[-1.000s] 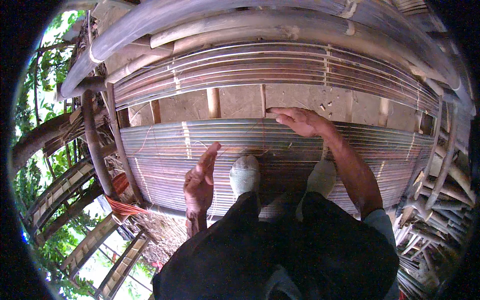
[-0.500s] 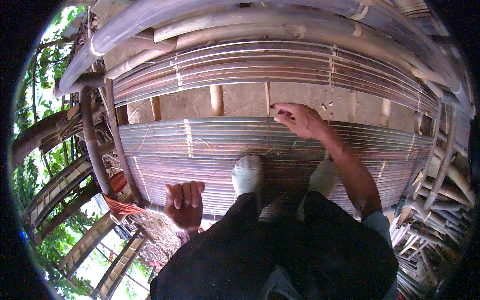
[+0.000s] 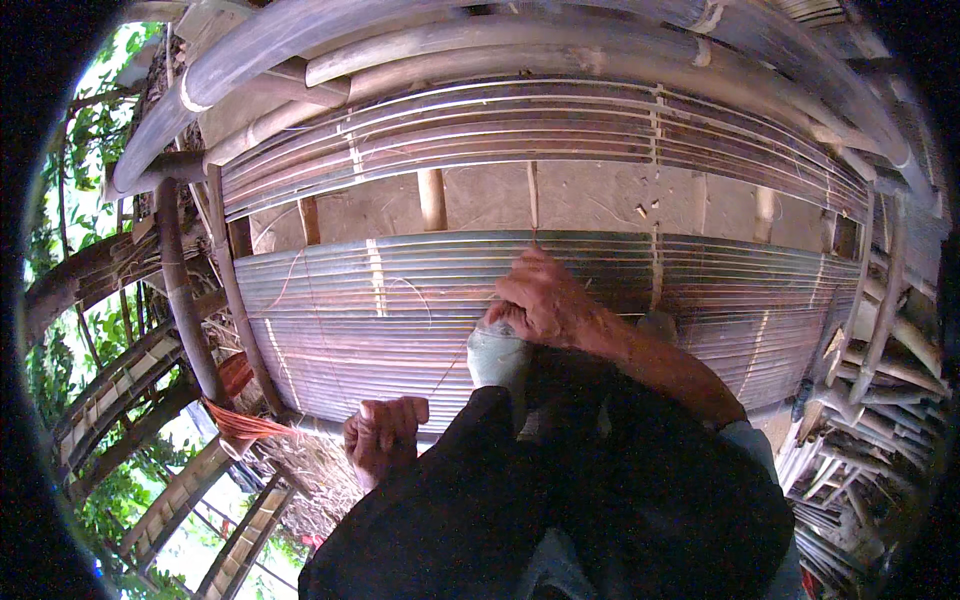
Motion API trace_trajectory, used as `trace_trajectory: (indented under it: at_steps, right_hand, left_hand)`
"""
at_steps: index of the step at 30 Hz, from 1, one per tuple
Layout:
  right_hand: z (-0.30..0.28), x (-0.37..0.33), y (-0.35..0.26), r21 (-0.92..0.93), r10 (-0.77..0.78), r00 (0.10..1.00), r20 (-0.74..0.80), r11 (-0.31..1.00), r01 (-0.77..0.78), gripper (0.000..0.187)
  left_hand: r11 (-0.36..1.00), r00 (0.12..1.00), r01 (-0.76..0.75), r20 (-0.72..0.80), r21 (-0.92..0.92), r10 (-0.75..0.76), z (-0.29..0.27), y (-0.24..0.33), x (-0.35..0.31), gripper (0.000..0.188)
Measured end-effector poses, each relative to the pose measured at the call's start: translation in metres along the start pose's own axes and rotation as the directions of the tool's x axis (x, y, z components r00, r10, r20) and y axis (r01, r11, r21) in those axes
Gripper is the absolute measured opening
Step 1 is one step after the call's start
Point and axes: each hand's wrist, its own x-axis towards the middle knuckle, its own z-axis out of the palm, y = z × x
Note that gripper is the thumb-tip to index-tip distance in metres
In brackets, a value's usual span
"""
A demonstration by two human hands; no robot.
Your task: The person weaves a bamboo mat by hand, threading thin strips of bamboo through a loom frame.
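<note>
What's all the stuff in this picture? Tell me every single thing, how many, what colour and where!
Near slatted panel: one, dark grey-brown, under the feet
Far slatted panel: one, brown with pale strips, beyond the gap
Ground: one patch, tan, in the gap
Thick poles: at least three, grey and tan, top
Thin thread: one, brownish, between the hands
Cord bundle: one, orange, left
Leaves: many, green, far left
Stacked sticks: many, grey-brown, lower right
Trousers: one pair, black, bottom
Covered feet: two, pale, centre; one mostly hidden
Left hand: one, brown, lower left of centre
Right hand: one, brown, centre
</note>
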Motion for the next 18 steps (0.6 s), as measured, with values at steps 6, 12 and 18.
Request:
trace_trajectory:
  at_steps: [6,12,18]
  right_hand:
    - [0.002,-0.006,-0.014,0.02,-0.007,0.998,-0.066,1.0,0.009,0.028]
    - [-0.043,-0.029,0.01,-0.008,0.162,0.942,-0.293,0.985,-0.172,0.026]
    - [-0.106,-0.113,0.039,-0.181,0.36,0.838,-0.41,0.868,-0.462,0.024]
  left_hand:
    - [0.983,0.994,0.085,-0.079,0.164,-0.073,-0.005,0.014,0.002,0.05]
    - [0.078,0.932,0.018,-0.045,0.997,0.359,-0.049,0.023,0.041,0.033]
    - [-0.23,0.929,-0.339,0.363,0.912,0.074,0.028,-0.076,0.056,0.051]
